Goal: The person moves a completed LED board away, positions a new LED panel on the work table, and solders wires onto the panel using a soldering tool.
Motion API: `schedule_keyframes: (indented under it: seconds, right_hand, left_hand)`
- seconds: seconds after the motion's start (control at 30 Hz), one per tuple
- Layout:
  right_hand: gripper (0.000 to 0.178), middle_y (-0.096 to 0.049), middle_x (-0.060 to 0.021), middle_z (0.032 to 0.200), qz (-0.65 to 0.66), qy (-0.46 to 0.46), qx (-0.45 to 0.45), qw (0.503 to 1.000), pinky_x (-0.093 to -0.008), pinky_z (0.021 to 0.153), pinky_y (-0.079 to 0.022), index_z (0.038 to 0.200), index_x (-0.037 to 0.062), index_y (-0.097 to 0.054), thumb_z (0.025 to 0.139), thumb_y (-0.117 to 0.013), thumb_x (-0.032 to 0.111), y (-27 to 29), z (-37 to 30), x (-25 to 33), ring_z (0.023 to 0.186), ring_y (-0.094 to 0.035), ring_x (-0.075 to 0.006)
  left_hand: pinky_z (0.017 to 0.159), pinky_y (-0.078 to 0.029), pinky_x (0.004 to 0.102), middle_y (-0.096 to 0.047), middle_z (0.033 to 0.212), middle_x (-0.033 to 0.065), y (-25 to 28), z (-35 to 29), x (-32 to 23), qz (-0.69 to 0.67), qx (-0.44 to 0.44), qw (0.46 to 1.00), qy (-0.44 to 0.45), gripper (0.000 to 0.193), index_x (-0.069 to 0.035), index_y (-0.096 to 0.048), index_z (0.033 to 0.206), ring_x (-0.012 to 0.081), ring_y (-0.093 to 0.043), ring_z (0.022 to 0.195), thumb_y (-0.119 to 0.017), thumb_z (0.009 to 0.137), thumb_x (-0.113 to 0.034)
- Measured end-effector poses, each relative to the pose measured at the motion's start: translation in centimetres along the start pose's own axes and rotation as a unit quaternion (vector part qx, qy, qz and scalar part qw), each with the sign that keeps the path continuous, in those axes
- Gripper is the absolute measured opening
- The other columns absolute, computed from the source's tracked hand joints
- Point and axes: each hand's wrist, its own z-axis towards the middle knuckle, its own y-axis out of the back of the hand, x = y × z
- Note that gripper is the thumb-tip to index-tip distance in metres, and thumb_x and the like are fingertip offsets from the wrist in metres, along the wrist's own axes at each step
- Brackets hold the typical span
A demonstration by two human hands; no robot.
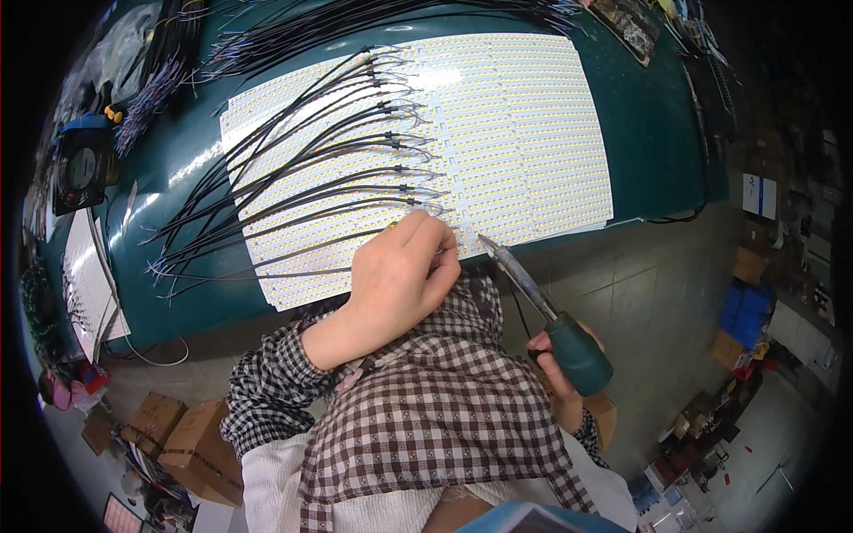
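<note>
My left hand point(400, 271) is closed in a pinch at the near edge of a white LED board point(560, 133), and a black cable point(333, 242) runs into its fingers. The fingertips are partly hidden behind the hand. Several more black cables point(311, 182) lie across the board's left half, their thin wire ends in a row near its middle. In my right hand point(560, 386) is a soldering iron point(579, 357) with a dark green handle. Its tip points up and left, close to the board's near edge, just right of my left hand.
Bundles of black cables point(355, 19) lie along the far side of the green tabletop point(653, 133). At the left are a blue-and-black device point(84, 164) and white sheets point(89, 289). A dark tray point(626, 31) sits far right. Cardboard boxes point(200, 449) stand lower left.
</note>
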Motion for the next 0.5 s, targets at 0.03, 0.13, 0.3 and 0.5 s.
schedule_keyframes:
  seconds: [0.03,0.13,0.3,0.5]
  right_hand:
    - [0.027,-0.072,-0.0054,0.081,0.028,-0.012,-0.008,1.0,-0.0347,0.07,-0.055,0.097,-0.0006,-0.069,0.081,-0.082,0.018,0.0,-0.1,-0.1,0.072,-0.069,-0.0206]
    - [0.024,-0.071,-0.0106,0.085,0.106,-0.043,-0.016,0.993,-0.0339,0.07,-0.055,0.098,-0.0035,-0.067,0.084,-0.078,0.014,-0.1,-0.3,-0.2,0.075,-0.069,-0.0209]
    - [0.027,-0.065,-0.0152,0.091,0.229,-0.058,-0.039,0.971,-0.0348,0.068,-0.056,0.106,-0.0066,-0.061,0.094,-0.066,0.017,0.0,1.9,0.1,0.082,-0.066,-0.0235]
    - [0.039,-0.057,-0.0056,0.082,0.594,-0.084,-0.044,0.799,-0.0481,0.098,-0.053,0.115,0.0012,-0.055,0.101,-0.06,0.037,1.7,11.2,-1.3,0.077,-0.059,-0.0189]
  left_hand:
    - [0.051,-0.047,0.0369,-0.057,0.076,0.0062,0.0,0.0,0.0,-0.002,0.012,1.0,0.009,0.016,-0.009,-0.059,0.084,0.0253,-0.061,0.059,-0.072,0.077,-0.003]
    - [0.051,-0.047,0.037,-0.057,0.076,0.0063,-0.1,0.0,0.0,-0.005,0.011,1.0,0.012,0.015,-0.009,-0.059,0.084,0.0253,-0.061,0.059,-0.072,0.077,-0.004]
    - [0.051,-0.047,0.0313,-0.059,0.075,0.0043,0.0,0.0,0.1,0.01,-0.007,1.0,-0.003,0.014,-0.008,-0.06,0.084,0.0182,-0.061,0.058,-0.072,0.079,-0.003]
    - [0.056,-0.05,0.0346,-0.06,0.08,0.0072,0.7,-0.1,-0.2,0.005,0.006,1.0,-0.001,0.016,-0.008,-0.06,0.089,0.0227,-0.064,0.065,-0.073,0.08,-0.004]
